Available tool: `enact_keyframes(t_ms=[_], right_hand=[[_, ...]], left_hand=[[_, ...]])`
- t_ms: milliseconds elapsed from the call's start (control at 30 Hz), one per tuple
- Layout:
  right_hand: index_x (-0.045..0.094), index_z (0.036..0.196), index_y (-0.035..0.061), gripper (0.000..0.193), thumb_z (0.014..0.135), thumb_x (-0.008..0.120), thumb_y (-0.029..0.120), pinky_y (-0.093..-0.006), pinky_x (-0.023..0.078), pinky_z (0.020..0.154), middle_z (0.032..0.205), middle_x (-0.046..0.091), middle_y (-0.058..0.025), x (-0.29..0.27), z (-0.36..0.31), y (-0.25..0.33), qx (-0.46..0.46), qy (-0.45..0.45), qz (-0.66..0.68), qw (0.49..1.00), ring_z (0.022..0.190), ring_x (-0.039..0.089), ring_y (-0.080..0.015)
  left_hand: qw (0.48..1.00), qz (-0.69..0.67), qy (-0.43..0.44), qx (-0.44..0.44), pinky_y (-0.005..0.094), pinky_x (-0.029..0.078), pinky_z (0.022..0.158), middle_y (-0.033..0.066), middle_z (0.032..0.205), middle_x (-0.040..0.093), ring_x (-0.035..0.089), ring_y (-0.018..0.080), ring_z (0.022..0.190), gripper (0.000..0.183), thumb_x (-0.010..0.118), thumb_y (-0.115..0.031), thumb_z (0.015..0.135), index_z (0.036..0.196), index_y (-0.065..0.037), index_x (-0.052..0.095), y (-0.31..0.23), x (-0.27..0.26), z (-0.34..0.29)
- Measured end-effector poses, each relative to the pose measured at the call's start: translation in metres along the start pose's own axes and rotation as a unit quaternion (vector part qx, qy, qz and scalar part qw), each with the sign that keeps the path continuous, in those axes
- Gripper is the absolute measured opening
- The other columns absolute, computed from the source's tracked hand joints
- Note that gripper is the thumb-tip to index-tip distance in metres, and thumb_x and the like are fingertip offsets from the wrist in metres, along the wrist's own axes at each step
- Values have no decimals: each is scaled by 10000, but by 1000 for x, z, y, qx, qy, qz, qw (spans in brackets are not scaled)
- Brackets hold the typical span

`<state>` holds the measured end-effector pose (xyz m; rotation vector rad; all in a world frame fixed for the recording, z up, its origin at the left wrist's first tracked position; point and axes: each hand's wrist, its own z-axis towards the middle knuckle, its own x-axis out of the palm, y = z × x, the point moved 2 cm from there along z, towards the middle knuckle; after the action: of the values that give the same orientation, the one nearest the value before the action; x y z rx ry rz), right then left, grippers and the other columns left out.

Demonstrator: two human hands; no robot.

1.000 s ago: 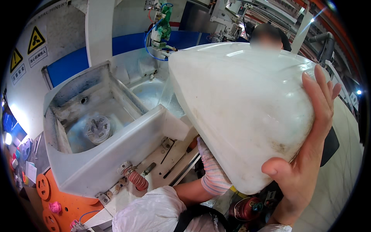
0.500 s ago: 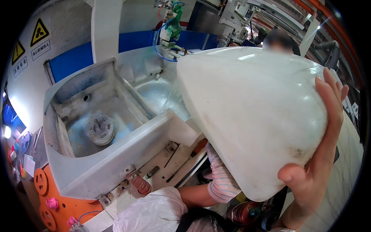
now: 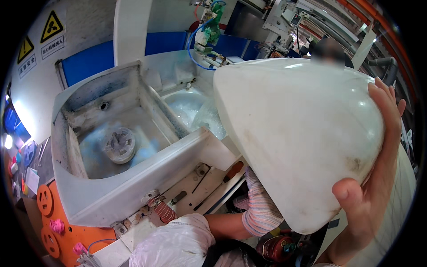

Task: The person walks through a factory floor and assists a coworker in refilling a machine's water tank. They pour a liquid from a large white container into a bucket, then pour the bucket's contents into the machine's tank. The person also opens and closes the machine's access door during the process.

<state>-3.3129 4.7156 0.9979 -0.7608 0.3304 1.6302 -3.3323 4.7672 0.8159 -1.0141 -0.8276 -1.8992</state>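
Note:
A large white glossy shell-like cover (image 3: pixel 293 142), rounded and roughly triangular, is tilted up at the right, with dark smudges near its lower right edge. Gripping its right edge is my right hand (image 3: pixel 373 182), thumb on the near face and fingers along the rim. My left arm reaches behind the cover's lower edge. Striped fabric (image 3: pixel 263 213) wraps my left wrist, and the cover hides the fingers. Left of the cover sits an off-white machine basin (image 3: pixel 147 178) with a worn interior, holding a round clear plastic part (image 3: pixel 120 146).
A second bowl (image 3: pixel 187 107) with a wet-looking surface lies behind the basin's divider. A screwdriver with an orange handle (image 3: pixel 233 171) and a ribbed red hose (image 3: pixel 164 212) are below the basin. An orange board (image 3: pixel 80 238) stands lower left, a red canister (image 3: pixel 278 248) beneath the cover. Someone stands behind it.
The whole view has shifted, so the basin and the cover appear slightly further right. My right hand keeps its grip on the cover's edge, and my left arm stays behind it.

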Motion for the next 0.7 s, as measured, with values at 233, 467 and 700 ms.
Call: enact_keyframes(t_ms=[233, 467, 700], right_hand=[[353, 1389, 80, 972, 665, 528, 704, -500, 199, 1108, 1375, 382, -210, 3, 4, -2, -9, 5, 68, 998, 1329, 309, -372], [334, 1399, 105, 956, 658, 552, 669, -492, 376, 1008, 1342, 399, -197, 6, 8, 0, 27, -18, 120, 992, 1209, 462, -372], [321, 1404, 122, 938, 663, 545, 652, -497, 446, 942, 1286, 421, -195, 7, 12, 6, 44, -22, 151, 987, 1152, 509, -378]], left_hand=[[991, -83, -74, -74, 496, 290, 1077, 98, 1425, 376, 381, 323, 1280, 875, 354, -769, 800, 1406, -138, 351, 4, -19, 8], [994, 13, -101, -45, 520, 277, 1074, 105, 1437, 355, 350, 330, 1293, 915, 367, -793, 777, 1412, -135, 341, 4, -12, -3], [983, -32, -160, -80, 498, 263, 1084, 104, 1440, 352, 343, 321, 1296, 900, 378, -780, 785, 1413, -136, 341, 1, -8, 3]])
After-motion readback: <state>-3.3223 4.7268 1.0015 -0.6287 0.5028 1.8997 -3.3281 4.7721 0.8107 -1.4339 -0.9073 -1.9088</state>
